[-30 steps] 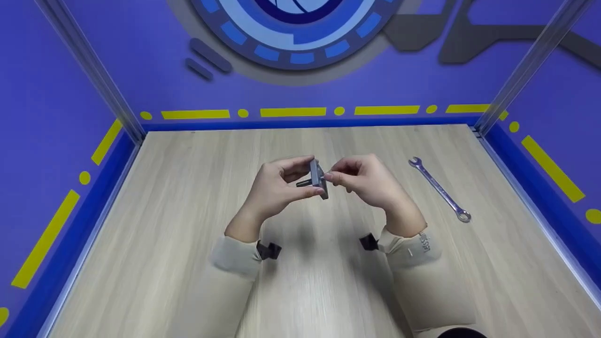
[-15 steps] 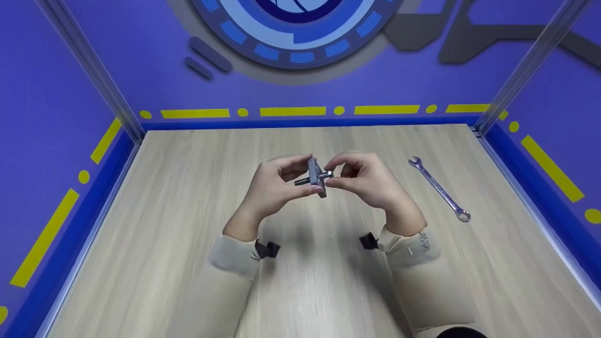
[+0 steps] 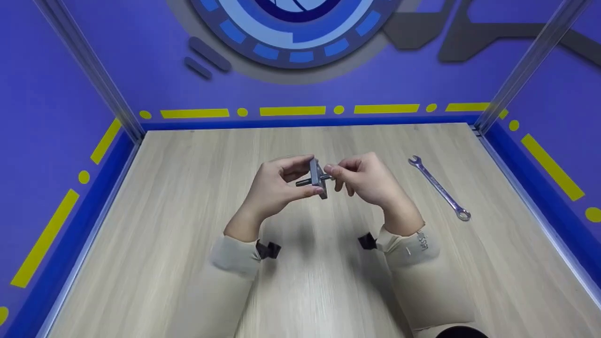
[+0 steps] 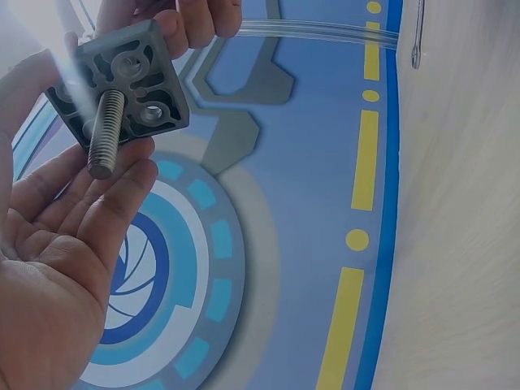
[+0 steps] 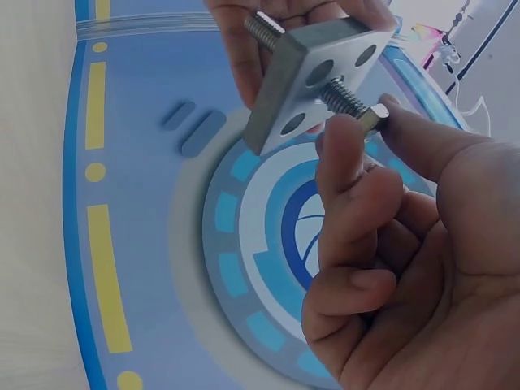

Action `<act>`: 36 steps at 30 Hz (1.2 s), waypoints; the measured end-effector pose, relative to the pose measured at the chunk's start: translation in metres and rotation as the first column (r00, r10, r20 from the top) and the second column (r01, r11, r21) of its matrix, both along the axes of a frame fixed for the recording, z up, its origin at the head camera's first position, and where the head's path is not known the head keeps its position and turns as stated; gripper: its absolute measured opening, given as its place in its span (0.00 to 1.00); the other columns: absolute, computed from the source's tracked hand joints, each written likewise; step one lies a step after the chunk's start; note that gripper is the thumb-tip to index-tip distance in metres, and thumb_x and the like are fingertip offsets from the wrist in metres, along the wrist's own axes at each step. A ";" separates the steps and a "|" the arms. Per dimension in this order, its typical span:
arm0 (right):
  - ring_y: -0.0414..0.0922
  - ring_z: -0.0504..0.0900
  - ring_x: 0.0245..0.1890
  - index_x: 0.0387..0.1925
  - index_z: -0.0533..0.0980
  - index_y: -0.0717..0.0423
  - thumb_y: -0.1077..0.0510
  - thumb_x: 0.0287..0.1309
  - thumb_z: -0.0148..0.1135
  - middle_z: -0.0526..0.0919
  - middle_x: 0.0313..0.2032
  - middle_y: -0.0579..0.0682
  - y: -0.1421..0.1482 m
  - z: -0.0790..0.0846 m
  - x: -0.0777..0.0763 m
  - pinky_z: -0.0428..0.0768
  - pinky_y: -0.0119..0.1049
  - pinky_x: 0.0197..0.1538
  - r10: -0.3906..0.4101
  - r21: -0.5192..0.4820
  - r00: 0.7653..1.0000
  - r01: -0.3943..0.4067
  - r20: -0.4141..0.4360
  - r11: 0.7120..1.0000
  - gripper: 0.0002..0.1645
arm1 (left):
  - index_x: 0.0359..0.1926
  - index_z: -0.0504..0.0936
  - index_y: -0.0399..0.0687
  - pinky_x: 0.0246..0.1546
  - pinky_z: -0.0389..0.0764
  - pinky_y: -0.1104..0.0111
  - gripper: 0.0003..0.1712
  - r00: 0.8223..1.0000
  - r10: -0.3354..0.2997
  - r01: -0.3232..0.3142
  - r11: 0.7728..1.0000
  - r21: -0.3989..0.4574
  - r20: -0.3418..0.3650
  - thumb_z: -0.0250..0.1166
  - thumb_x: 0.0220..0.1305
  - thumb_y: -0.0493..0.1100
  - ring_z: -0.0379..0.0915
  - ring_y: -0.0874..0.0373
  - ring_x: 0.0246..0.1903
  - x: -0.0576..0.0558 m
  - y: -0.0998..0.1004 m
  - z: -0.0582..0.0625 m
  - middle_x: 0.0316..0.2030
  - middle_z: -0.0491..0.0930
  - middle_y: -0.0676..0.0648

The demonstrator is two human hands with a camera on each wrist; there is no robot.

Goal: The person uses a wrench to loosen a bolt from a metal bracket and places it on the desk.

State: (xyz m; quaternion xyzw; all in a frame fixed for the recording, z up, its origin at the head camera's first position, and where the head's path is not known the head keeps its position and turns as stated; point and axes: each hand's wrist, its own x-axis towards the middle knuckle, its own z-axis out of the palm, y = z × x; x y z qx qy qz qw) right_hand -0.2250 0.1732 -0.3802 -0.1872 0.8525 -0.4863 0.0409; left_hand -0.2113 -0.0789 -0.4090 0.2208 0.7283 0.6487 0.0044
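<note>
The plate (image 5: 302,97) sits up between your hands, above the bench (image 3: 300,291), with the bolt (image 5: 341,97) through its middle, head towards your right hand and tip past the other face. Your left hand (image 3: 277,184) grips the plate by its edges; your right hand (image 3: 368,180) pinches the bolt's head between thumb and index finger. If the bolt turns stiffly, the plate could twist, since only its rim is held. A leaning bolt might bind, and a slack pinch could slip off that small head. Whether the threads bite inside the plate, you cannot tell; that stretch is hidden. Glare streaks the plate in the left wrist view, and your fingertips cover part of the head. The wrench (image 3: 439,188) lies to the right of your right hand.
</note>
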 end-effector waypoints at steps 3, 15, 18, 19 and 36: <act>0.38 0.79 0.21 0.40 0.92 0.61 0.53 0.76 0.75 0.92 0.28 0.48 0.001 0.001 0.001 0.79 0.27 0.26 0.037 -0.046 0.999 -0.038 -0.012 0.998 0.14 | 0.73 0.84 0.39 0.71 0.89 0.69 0.43 1.000 0.000 0.000 1.000 -0.002 -0.003 0.90 0.58 0.42 0.90 0.50 0.66 0.000 0.000 0.000 0.61 0.93 0.42; 0.35 0.77 0.25 0.45 0.93 0.59 0.69 0.61 0.82 0.86 0.33 0.43 0.003 0.000 0.003 0.74 0.24 0.27 0.080 -0.122 0.990 -0.094 -0.114 0.988 0.11 | 0.73 0.84 0.39 0.71 0.89 0.68 0.44 1.000 0.004 -0.005 1.000 0.009 0.009 0.90 0.58 0.42 0.89 0.50 0.66 -0.001 -0.002 -0.001 0.60 0.93 0.43; 0.35 0.77 0.26 0.45 0.93 0.59 0.70 0.60 0.82 0.87 0.36 0.46 0.003 0.000 0.003 0.74 0.24 0.28 0.091 -0.133 0.987 -0.108 -0.129 0.985 0.12 | 0.73 0.84 0.39 0.71 0.89 0.68 0.44 1.000 0.004 -0.004 1.000 0.010 0.009 0.90 0.58 0.42 0.89 0.49 0.66 -0.001 -0.002 -0.001 0.60 0.93 0.42; 0.36 0.77 0.26 0.46 0.93 0.59 0.69 0.59 0.83 0.86 0.35 0.48 0.003 0.000 0.003 0.74 0.24 0.27 0.087 -0.133 0.989 -0.104 -0.122 0.986 0.13 | 0.73 0.84 0.39 0.71 0.89 0.68 0.44 1.000 0.004 -0.004 1.000 0.009 0.007 0.90 0.58 0.42 0.89 0.49 0.67 -0.001 -0.002 -0.001 0.60 0.93 0.42; 0.37 0.79 0.18 0.38 0.94 0.60 0.50 0.78 0.73 0.92 0.26 0.49 0.000 0.002 0.001 0.77 0.27 0.23 0.012 -0.020 1.000 -0.012 0.004 1.000 0.18 | 0.74 0.83 0.38 0.71 0.89 0.69 0.44 1.000 0.007 -0.007 1.000 -0.009 -0.005 0.89 0.59 0.41 0.89 0.49 0.67 -0.001 -0.001 0.000 0.62 0.92 0.41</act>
